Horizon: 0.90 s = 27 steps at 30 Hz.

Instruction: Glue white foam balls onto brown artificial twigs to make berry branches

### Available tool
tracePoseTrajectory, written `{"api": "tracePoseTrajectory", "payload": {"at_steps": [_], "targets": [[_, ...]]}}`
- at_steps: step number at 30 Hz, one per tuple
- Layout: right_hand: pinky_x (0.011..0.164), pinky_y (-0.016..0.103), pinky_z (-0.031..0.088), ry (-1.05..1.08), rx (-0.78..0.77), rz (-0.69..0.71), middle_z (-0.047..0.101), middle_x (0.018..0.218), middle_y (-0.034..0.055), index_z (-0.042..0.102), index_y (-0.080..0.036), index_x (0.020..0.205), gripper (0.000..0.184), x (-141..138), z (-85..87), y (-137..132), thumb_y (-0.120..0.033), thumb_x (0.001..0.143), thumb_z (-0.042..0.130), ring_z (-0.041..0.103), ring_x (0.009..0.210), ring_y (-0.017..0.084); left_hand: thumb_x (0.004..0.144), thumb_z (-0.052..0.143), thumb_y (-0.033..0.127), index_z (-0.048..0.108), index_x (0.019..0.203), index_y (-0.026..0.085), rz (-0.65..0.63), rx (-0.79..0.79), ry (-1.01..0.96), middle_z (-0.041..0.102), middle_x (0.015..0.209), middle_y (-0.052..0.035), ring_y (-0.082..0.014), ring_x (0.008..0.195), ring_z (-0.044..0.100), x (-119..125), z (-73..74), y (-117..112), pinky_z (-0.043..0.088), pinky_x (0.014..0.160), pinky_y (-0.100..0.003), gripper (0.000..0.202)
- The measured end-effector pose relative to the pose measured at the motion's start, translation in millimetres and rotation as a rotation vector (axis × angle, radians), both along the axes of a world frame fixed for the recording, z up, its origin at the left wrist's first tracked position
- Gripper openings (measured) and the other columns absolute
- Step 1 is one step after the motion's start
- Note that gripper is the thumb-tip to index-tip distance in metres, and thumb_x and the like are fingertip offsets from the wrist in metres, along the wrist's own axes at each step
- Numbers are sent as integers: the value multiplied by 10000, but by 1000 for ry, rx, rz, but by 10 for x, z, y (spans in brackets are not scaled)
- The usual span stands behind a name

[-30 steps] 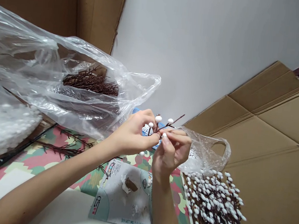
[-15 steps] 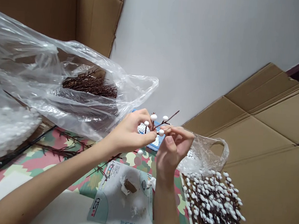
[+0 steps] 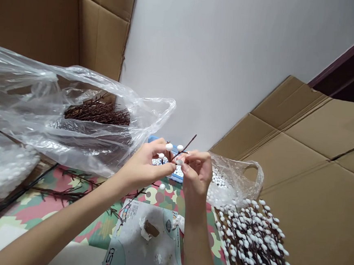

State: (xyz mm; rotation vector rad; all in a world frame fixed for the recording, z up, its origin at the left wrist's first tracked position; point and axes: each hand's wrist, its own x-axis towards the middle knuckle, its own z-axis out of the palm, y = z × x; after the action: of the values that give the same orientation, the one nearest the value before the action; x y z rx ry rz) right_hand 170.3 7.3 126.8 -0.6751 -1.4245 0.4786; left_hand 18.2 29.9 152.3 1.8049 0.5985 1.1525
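My left hand (image 3: 145,160) is closed in a pinch around a brown artificial twig (image 3: 185,147), held up in front of me. Several white foam balls (image 3: 169,147) sit on its short side shoots, and its bare tip points up to the right. Thumb and fingers of my right hand (image 3: 196,173) close on one white foam ball (image 3: 179,162) on the twig's right side. A further ball (image 3: 162,187) shows below my left hand, on the lower part of the twig.
A blue tray (image 3: 153,139) of white balls stands behind my hands. Brown twigs (image 3: 97,112) lie in a clear plastic bag at left. Ball-tipped twigs (image 3: 254,240) are piled at right. A glue-smeared card (image 3: 137,243) lies below on the camouflage-patterned cloth (image 3: 95,234).
My right thumb has come up against the ball on the twig's right side, and the fingers have closed there. The camera view has shifted slightly.
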Motion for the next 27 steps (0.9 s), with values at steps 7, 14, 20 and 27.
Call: {"api": "tracePoseTrajectory", "payload": {"at_steps": [7, 14, 20, 27], "targets": [[711, 291, 462, -7, 94, -154, 591, 789, -28, 594, -236, 865, 133, -9, 1, -36, -123, 796, 609, 588, 764, 135, 669, 680, 328, 638, 970, 203, 91, 48, 16, 529, 990, -43, -233, 965, 532, -149, 28, 92, 432, 834, -385, 329], [702, 296, 478, -46, 109, -178, 596, 782, -29, 590, -250, 863, 140, -106, -12, -73, -134, 786, 606, 588, 769, 143, 809, 620, 283, 608, 979, 214, 260, 267, -17, 528, 977, -33, -205, 973, 499, -120, 52, -32, 377, 922, -380, 184], [697, 294, 462, -48, 125, -149, 581, 785, -30, 591, -250, 891, 154, -172, -50, -70, -121, 807, 592, 580, 764, 138, 823, 630, 241, 618, 839, 198, 208, 292, -61, 512, 902, -19, -182, 915, 504, -91, 52, -49, 384, 880, -351, 47], [739, 311, 469, -74, 118, -121, 583, 794, -27, 571, -257, 924, 147, -130, 1, -118, -163, 812, 587, 583, 784, 148, 809, 618, 173, 573, 725, 186, 109, 213, -168, 503, 845, -14, -156, 833, 508, -111, 55, -20, 428, 801, -313, 97]]}}
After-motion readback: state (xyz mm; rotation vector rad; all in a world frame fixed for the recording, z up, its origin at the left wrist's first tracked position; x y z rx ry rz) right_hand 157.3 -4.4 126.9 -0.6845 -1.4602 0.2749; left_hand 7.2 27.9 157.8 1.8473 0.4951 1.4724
